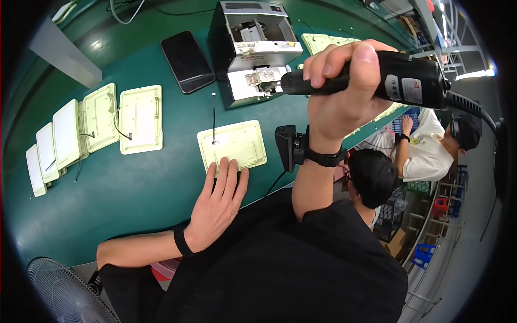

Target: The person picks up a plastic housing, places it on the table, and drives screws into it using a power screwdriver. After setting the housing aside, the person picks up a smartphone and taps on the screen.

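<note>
At the near left, a fan [70,293] stands beside the near edge of the bench [156,202]. The left hand [217,207] reaches over that edge, a black band [183,243] at its wrist. Its fingers are extended and slightly apart, the tips resting on the near edge of a pale yellow panel [239,142]; they grip nothing. The panel lies flat, close to the bench's near edge, and a thin black lead [214,117] with a small white plug runs from it toward the far edge.

The right hand [344,72] is raised above the bench, fingers clamped round a black corded screwdriver [396,81]. A small black camera [290,149] is strapped at that wrist. The screwdriver's tip points left, at the metal front of a box-shaped machine [264,62]; contact cannot be confirmed from this angle.

Toward the bench's left end, a row of similar panels [141,119] leans outward, some white face up, others with leads showing. A dark phone [188,62] lies toward the far edge, just left of the machine. More pale panels [318,43] lie beyond the machine's right side. Along the right, two people [431,145] sit at the bench.
</note>
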`<state>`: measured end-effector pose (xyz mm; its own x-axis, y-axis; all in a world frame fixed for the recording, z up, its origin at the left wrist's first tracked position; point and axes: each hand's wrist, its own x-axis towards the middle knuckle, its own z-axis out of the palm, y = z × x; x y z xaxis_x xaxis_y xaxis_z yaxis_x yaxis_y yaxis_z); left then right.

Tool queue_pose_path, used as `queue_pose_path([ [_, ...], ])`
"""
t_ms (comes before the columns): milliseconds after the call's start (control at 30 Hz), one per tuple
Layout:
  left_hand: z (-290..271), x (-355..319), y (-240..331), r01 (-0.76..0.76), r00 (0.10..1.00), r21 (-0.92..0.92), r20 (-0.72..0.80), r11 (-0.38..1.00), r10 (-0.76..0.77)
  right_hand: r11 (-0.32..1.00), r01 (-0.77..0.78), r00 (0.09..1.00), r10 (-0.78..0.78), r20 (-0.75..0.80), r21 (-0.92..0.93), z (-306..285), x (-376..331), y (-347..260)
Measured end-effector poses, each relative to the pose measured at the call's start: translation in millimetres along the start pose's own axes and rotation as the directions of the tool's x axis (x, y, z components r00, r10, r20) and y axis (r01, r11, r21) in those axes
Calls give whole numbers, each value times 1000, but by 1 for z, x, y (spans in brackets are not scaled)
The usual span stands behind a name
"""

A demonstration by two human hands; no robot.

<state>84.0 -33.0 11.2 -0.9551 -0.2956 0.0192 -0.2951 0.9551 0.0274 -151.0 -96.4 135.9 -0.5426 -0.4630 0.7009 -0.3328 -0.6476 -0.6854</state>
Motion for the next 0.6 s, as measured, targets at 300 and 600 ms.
queue_pose_path([
  [300,-1,2,-3,-22,1000,28,-12,999,22,999,-48,998,49,43,-16,4,-2,14],
  [600,6,0,-3,-21,1000,45,-8,999,21,952,-276,939,237,250,133,-6,-53,-9],
])
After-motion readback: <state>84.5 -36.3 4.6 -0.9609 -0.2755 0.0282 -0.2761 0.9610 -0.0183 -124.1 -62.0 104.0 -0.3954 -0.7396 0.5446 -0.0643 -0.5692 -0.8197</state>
